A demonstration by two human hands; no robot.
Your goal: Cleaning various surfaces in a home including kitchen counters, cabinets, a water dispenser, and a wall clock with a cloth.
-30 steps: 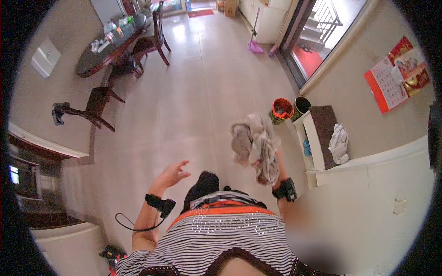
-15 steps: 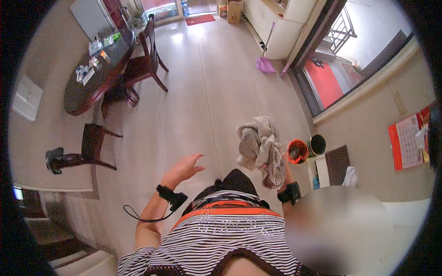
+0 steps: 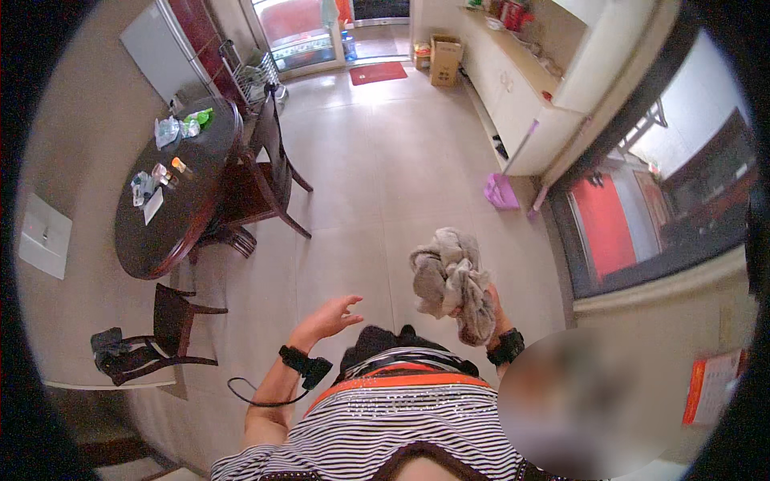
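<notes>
A bunched grey-beige cloth (image 3: 451,276) hangs in front of my body, held by my right hand (image 3: 496,314). Its folds hide most of that hand's fingers. My left hand (image 3: 327,319) is out to the left over the floor, fingers stretched and holding nothing. Each wrist wears a black strapped device, and a black cable loops from the left one (image 3: 305,367).
On the left stand a dark oval table (image 3: 176,216) with small items on it, a dark chair (image 3: 277,180), and another chair (image 3: 172,325) with dark cloth. Right of the tiled floor (image 3: 361,192) are a purple dustpan (image 3: 501,192), a white cabinet (image 3: 513,100) and a doorway; a cardboard box (image 3: 445,62) sits far ahead.
The view has shifted forward and up the room; the two small bins at the right are out of sight. The cloth stays in my right hand, more gathered. My left hand remains empty.
</notes>
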